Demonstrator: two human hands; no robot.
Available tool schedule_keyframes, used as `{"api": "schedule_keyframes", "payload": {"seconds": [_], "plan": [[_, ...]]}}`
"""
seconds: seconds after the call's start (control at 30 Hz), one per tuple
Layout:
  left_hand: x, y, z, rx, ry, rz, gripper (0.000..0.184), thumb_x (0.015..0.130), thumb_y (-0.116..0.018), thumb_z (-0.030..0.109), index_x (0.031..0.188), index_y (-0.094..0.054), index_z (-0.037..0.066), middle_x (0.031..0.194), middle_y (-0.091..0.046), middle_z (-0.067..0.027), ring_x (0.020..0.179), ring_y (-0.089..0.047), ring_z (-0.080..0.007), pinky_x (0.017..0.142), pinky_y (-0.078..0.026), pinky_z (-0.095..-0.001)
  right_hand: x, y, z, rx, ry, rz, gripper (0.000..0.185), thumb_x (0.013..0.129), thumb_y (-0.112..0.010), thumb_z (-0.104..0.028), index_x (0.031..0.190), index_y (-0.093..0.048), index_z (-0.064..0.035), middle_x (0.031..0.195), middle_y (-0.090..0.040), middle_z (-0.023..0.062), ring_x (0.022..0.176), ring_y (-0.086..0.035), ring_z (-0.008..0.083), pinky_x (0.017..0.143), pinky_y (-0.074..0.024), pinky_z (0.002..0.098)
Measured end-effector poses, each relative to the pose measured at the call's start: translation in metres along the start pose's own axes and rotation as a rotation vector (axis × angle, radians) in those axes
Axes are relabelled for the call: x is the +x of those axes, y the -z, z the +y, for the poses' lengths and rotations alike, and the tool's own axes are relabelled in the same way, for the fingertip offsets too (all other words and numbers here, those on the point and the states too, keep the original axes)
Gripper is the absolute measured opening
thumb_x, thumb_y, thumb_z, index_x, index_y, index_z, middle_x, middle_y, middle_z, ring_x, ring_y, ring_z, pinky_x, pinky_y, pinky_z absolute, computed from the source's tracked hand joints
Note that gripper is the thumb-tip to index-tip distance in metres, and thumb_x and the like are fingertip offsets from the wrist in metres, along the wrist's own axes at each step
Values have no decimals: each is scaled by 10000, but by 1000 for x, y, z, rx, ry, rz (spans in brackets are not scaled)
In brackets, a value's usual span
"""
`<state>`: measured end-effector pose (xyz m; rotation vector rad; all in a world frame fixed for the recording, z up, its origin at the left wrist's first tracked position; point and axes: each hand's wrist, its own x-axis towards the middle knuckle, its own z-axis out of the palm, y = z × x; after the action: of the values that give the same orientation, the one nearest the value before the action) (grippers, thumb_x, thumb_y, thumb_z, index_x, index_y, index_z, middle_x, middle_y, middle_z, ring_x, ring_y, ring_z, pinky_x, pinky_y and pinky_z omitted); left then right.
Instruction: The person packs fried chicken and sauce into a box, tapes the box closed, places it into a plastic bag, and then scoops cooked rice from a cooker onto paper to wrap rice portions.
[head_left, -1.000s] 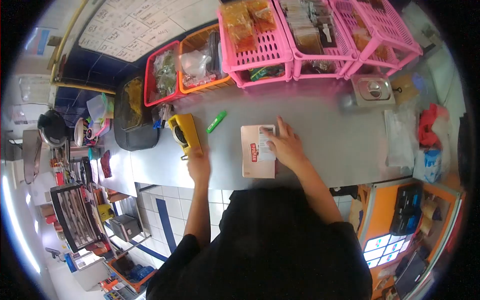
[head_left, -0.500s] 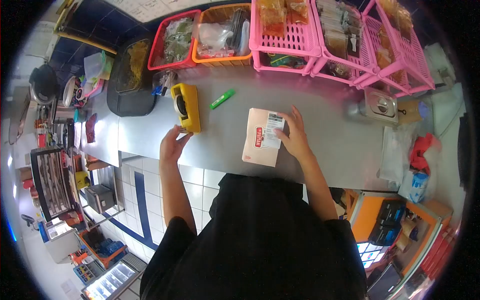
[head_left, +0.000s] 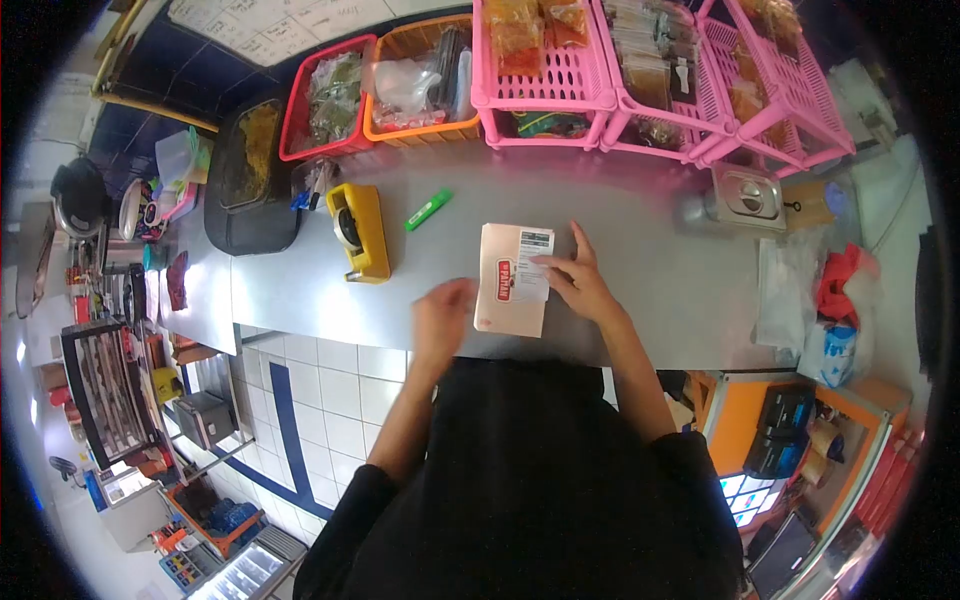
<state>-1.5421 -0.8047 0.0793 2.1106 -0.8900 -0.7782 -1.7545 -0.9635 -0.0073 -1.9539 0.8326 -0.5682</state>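
Observation:
A pale pink packet [head_left: 497, 310] with a red logo lies on the steel table [head_left: 660, 290], a white printed label [head_left: 536, 262] on its upper right part. My right hand [head_left: 580, 283] rests at the packet's right edge, its fingers apart and the fingertips on the label. At the packet's left side is my left hand [head_left: 445, 318], blurred by motion; whether it holds anything is too smeared to tell. A yellow tape dispenser [head_left: 366, 232] stands to the left, and a green marker [head_left: 428, 210] lies between it and the packet.
Along the back stand a red basket [head_left: 290, 140], an orange basket [head_left: 420, 131] and pink racks [head_left: 547, 97] with bagged goods. A black tray [head_left: 250, 225] is at the left. Toward the right are a lidded metal container [head_left: 748, 197] and plastic bags [head_left: 785, 300].
My left hand has left the tape dispenser and moved right to the packet. My right hand stays at the packet's right side. The camera view has shifted.

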Motion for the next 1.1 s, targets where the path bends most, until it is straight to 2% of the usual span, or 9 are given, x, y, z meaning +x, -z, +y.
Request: {"api": "schedule_keyframes", "payload": {"seconds": [0.2, 0.4, 0.47, 0.53, 0.6, 0.7, 0.77, 0.97, 1.1], "plan": [[2, -78, 42, -225, 117, -232, 287, 899, -707, 187, 1097, -602, 8, 812, -724, -161, 703, -717, -261, 655, -556, -382, -1, -3, 17, 80, -40, -63, 333, 921, -658, -103, 1214, -739, -239, 1654, -90, 244, 1527, -126, 400, 1222, -188, 445], [-19, -48, 20, 387, 18, -182, 358, 842, -752, 297, 1006, -555, 46, 784, -687, -157, 755, -693, -379, 708, -538, -482, -19, 6, -29, -169, 31, -29, 464, 863, -742, -241, 1319, -663, -274, 1624, -157, 290, 1484, -227, 467, 1206, -240, 509], [-21, -41, 21, 423, 71, -102, 377, 884, -738, 306, 1085, -568, 37, 1016, -713, -199, 967, -688, -349, 825, -532, -486, -42, 13, -43, -286, 20, -34, 547, 837, -766, -301, 1362, -625, -240, 1609, -215, 267, 1475, -263, 451, 1198, -266, 516], [-19, -46, 6, 554, -490, 89, 563, 918, -693, 385, 1332, -526, 42, 1377, -528, -289, 1274, -511, -440, 994, -454, -523, -61, 43, -53, -335, -26, 17, 520, 845, -765, -277, 1340, -629, -194, 1554, -318, 250, 1436, -334, 427, 1172, -307, 505], [-13, -59, 1, 644, -635, -51, 724, 957, -623, 449, 1506, -393, 37, 1551, -283, -329, 1400, -307, -535, 1110, -342, -570, -87, 84, -31, -398, -74, 50, 495, 854, -765, -252, 1319, -633, -147, 1498, -422, 232, 1396, -404, 403, 1145, -347, 494], [-13, -93, -3, 694, -623, 16, 751, 993, -531, 496, 1538, -334, 17, 1563, -213, -372, 1414, -272, -556, 1145, -297, -590, -113, 171, 31, -405, -247, 867, 258, 902, -673, -162, 1114, -666, -15, 1086, -685, 177, 1072, -616, 366, 985, -453, 467], [-14, -102, 4, 666, -614, 22, 748, 995, -527, 494, 1536, -336, 15, 1566, -207, -369, 1417, -267, -555, 1145, -300, -588, -141, 241, 83, -586, -340, 1179, 212, 936, -617, -103, 1111, -668, 4, 1100, -677, 201, 1055, -635, 364, 945, -488, 424], [-11, -112, 7, 678, -614, 51, 748, 996, -523, 490, 1539, -326, 15, 1572, -195, -366, 1411, -274, -555, 1140, -314, -587, -188, 380, 202, -864, -804, 873, 366, 931, -642, -191, 1278, -577, -98, 1128, -671, 184, 1031, -648, 370, 890, -505, 489], [-9, -116, 10, 690, -584, 67, 743, 990, -527, 500, 1520, -364, 5, 1560, -218, -374, 1385, -309, -560, 1112, -350, -591, -151, 405, 164, -1260, -669, 902, 425, 922, -651, -230, 1328, -548, -159, 1116, -661, 170, 1008, -646, 385, 870, -510, 505]]}}
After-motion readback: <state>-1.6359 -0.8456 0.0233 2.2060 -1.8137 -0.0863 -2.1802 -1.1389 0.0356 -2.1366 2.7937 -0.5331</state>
